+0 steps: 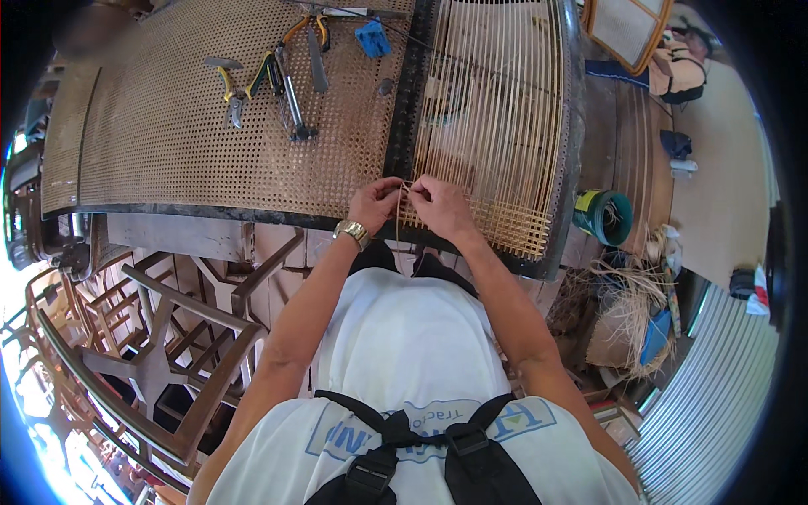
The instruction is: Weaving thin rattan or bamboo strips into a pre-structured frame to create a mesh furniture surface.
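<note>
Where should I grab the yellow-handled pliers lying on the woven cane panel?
Take the yellow-handled pliers by the curved yellow handles, coming down from above. They lie flat on the woven cane panel, clear of the neighbouring tools, so fingers can close across both handles.

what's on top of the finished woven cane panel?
Yellow-handled pliers, long metal cutters, an orange-handled tool and a blue block lie on the woven cane panel. Anything beneath the panel is hidden.
</note>
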Available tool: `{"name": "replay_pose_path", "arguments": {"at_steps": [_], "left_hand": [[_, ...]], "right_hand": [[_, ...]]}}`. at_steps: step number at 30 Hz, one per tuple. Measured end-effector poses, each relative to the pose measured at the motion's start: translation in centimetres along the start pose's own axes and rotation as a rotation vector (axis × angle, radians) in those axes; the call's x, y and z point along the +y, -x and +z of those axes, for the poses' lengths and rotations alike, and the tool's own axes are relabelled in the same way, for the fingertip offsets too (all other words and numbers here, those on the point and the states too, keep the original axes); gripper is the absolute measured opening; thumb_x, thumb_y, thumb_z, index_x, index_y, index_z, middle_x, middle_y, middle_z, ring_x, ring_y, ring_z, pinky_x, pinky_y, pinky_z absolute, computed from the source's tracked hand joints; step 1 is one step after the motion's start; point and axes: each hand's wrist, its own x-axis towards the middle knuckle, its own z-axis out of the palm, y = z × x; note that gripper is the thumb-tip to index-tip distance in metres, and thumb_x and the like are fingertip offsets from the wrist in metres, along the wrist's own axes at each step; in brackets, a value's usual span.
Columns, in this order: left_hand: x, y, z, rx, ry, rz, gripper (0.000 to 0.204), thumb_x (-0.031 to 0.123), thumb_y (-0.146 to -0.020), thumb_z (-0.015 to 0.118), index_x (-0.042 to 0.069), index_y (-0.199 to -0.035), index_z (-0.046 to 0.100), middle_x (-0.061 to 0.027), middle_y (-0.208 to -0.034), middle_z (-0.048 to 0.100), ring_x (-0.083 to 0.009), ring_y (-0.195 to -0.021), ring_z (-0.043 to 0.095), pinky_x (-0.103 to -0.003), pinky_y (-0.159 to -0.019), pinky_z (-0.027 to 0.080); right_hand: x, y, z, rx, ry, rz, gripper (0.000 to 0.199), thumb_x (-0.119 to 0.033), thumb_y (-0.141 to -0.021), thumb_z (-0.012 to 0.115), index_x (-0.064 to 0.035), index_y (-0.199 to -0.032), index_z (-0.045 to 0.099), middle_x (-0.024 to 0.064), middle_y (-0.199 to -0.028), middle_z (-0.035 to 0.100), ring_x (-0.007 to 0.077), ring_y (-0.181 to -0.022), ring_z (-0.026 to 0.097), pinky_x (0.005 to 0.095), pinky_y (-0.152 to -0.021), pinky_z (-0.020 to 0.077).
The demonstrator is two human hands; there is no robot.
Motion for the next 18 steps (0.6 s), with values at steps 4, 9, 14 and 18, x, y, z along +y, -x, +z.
{"name": "replay_pose_path", "arguments": {"at_steps": [4,9,14,18], "left_hand": [[2.0,-0.6,-0.6,0.222,-0.601,0.184,0.032,0.019,-0.087,0.073,0.010,-0.117,0.068,-0.0090,-0.097,0.071,-0.0226,-0.079,0.071,-0.036,-0.068,0.056],[2.6,-0.1,-0.9,0.108,-0.961,0.615,0.026,0.020,-0.083,0.073,0.011,-0.107,0.069,-0.0115,-0.107,0.063,-0.0328,-0.092,0.067,-0.043,-0.078,0.056],[0.9,-2.9,-1.4,0.068,-0.847,0.704,0.011,0.016,-0.086,0.070,0.011,-0.095,0.072,-0.0098,-0.089,0.066,-0.0332,-0.083,0.067,-0.043,-0.071,0.055],[4.7,-4.2,-1.3,0.063,-0.897,0.269,0.022,0.028,-0.090,0.068,0.007,-0.088,0.074,-0.0167,-0.085,0.072,-0.0365,-0.077,0.068,-0.045,-0.068,0.055]], "right_hand": [[-1.0,0.7,0.1,0.043,0.131,-0.009,0.014,-0.013,-0.088,0.065,-0.0022,-0.096,0.068,0.0202,-0.083,0.069,0.0360,-0.076,0.069,0.0403,-0.068,0.0537],[-2.5,1.1,-0.1,-0.003,0.266,0.040,0.015,-0.018,-0.088,0.059,-0.0047,-0.092,0.067,0.0221,-0.084,0.068,0.0424,-0.083,0.066,0.0520,-0.072,0.0523],[-3.7,1.0,-2.9,-0.048,0.351,0.146,0.015,-0.016,-0.088,0.061,-0.0038,-0.094,0.068,0.0218,-0.087,0.069,0.0409,-0.082,0.067,0.0479,-0.072,0.0537],[-5.0,0.5,-0.9,-0.100,0.442,0.120,0.018,-0.018,-0.089,0.058,-0.0040,-0.093,0.068,0.0222,-0.086,0.069,0.0397,-0.082,0.068,0.0480,-0.072,0.0536]]}}
